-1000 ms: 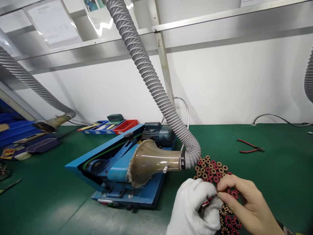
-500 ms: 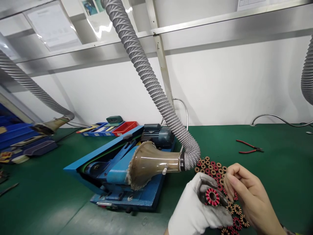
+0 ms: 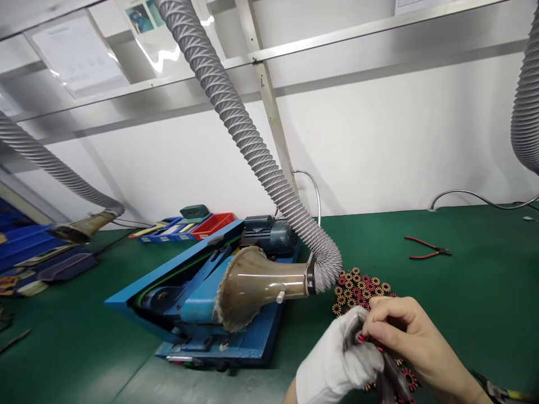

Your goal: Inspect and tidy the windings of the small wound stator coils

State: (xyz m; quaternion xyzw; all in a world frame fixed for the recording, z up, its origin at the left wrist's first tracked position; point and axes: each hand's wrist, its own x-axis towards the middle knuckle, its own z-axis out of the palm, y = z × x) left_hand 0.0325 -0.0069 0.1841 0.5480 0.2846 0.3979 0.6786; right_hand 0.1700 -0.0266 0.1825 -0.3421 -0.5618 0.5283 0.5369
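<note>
My left hand (image 3: 337, 359), in a white glove, is closed around a small red wound ring coil (image 3: 365, 338) at the lower middle. The fingers of my bare right hand (image 3: 406, 336) pinch the same coil from the right, and most of it is hidden between the two hands. Just behind the hands, a pile of several red and brown ring coils (image 3: 357, 286) lies on the green bench (image 3: 463, 292). More of these coils (image 3: 408, 379) show under my right wrist.
A blue belt machine (image 3: 189, 292) with a grey motor sits left of centre, and a brown suction funnel (image 3: 252, 286) on a grey ribbed hose (image 3: 252, 146) hangs over it. Red-handled pliers (image 3: 425, 247) lie far right. Blue and red bins (image 3: 189, 224) stand at the back left.
The right hand has come back onto the coil held in the gloved left hand, covering it. The view has shifted slightly to the right and up.
</note>
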